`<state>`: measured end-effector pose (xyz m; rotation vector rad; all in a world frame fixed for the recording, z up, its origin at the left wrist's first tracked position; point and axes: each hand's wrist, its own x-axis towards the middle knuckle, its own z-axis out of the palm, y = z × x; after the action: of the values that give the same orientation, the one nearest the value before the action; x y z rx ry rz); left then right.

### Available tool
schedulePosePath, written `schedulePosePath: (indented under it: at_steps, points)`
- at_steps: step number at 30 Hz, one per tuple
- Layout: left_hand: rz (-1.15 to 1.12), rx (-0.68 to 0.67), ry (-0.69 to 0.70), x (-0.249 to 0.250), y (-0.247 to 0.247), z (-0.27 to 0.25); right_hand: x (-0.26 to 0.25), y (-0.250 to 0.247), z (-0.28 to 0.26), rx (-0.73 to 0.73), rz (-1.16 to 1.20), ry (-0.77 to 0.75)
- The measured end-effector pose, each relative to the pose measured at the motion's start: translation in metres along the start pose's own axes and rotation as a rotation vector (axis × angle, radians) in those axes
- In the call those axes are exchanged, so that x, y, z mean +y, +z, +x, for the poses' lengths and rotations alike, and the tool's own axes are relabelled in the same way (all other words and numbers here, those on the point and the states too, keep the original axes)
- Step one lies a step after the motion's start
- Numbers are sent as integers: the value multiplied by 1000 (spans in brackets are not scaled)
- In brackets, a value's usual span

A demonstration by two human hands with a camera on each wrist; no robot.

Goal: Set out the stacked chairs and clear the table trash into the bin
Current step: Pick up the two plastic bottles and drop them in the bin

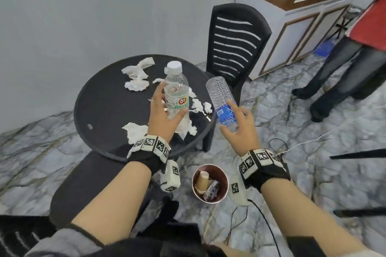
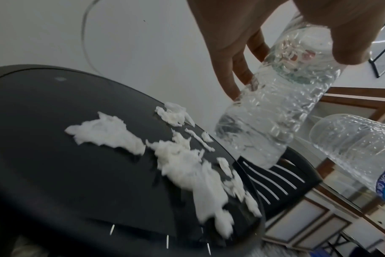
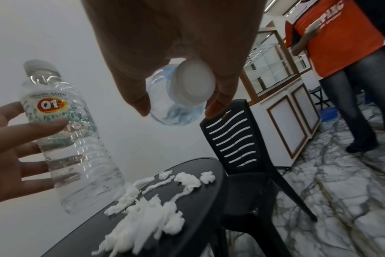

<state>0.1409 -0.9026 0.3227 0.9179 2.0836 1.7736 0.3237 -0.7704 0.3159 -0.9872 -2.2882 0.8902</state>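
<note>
Gripping upright Q1 bottle (image 1: 176, 89), cap up: left hand (image 1: 161, 115); right hand (image 1: 242, 125) grips blue-label bottle (image 1: 222, 102), cap down.

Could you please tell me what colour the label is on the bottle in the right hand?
Blue label with white lettering; head view shows it best.

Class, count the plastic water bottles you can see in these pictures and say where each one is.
2. The Q1-label bottle is upright in the left hand, above the table. The blue-label bottle is tilted in the right hand, beyond the table's edge. Others may be hidden.
</note>
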Motion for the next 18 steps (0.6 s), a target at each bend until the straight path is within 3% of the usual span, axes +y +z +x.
schedulePosePath:
  at_steps: [8, 18]
  points:
    - [-9, -228, -86, -3, 44, -117, 51, -41, -118, -54, -37, 114]
    - [131, -477, -277, -72, 82, -183, 126, -7, -200, -190, -40, 366]
